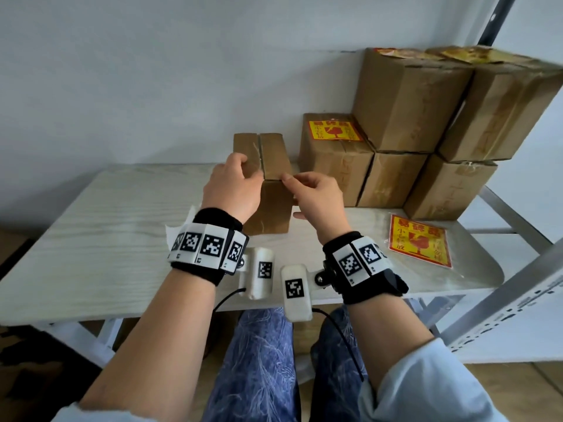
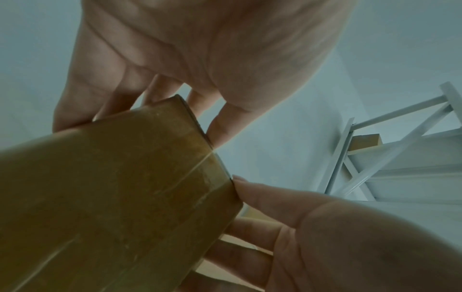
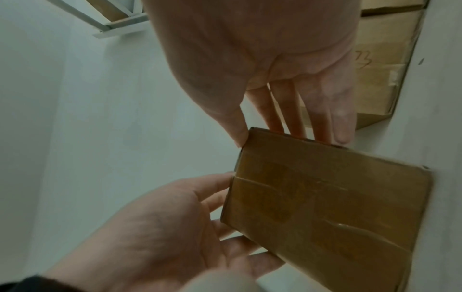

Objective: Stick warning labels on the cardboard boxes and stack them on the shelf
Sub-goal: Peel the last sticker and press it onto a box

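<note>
A small plain cardboard box (image 1: 274, 205) stands upright on the pale wooden shelf board (image 1: 106, 239), its taped top seam facing up and bearing no label. My left hand (image 1: 234, 184) grips its top left edge, fingers curled over the top. My right hand (image 1: 310, 190) pinches the front right top corner with the thumb, its fingers along the right side. In the left wrist view the box (image 2: 112, 187) sits between my left hand (image 2: 200, 49) and my right hand (image 2: 325, 237). The right wrist view shows the box (image 3: 325, 197) with my right hand's (image 3: 250, 49) thumb at its corner.
Several brown boxes (image 1: 411, 102) are stacked at the right; a lower one (image 1: 335, 166) carries a yellow and red warning label (image 1: 333, 130). A sheet of warning labels (image 1: 419, 240) lies on the board's right end. White backing paper (image 1: 178, 229) lies by my left wrist. A metal upright (image 1: 502, 284) stands right.
</note>
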Available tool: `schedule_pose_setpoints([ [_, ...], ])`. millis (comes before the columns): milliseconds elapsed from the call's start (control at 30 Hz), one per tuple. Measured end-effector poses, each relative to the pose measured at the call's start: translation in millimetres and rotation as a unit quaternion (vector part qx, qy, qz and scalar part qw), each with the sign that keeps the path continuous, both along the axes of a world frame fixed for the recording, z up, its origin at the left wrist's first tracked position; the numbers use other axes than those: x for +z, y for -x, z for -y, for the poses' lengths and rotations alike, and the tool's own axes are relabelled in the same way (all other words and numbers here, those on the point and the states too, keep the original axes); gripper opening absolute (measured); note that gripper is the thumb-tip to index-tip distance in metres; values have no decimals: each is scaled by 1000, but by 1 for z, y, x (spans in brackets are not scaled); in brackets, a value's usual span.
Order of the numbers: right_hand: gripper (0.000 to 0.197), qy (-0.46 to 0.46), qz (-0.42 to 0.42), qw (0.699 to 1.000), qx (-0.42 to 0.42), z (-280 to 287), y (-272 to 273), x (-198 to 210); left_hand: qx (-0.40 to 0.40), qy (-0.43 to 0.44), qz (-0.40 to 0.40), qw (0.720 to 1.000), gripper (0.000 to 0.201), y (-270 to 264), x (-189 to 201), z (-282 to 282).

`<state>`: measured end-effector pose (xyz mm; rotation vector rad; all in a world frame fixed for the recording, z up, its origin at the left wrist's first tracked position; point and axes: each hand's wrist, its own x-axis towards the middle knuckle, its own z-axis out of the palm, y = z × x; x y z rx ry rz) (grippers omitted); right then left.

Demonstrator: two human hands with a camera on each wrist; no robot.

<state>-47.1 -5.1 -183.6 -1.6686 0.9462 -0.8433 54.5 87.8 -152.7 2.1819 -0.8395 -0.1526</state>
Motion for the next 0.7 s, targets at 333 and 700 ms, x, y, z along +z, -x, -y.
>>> schedule_pose_setpoints([
  [333, 31, 133, -18, 988, -76, 20, 49, 25, -53, 62, 162, 983, 47, 47, 28, 16],
  [700, 19, 98, -126, 964, -214, 79, 177, 7, -283, -161, 76, 942, 53, 152, 16, 97],
])
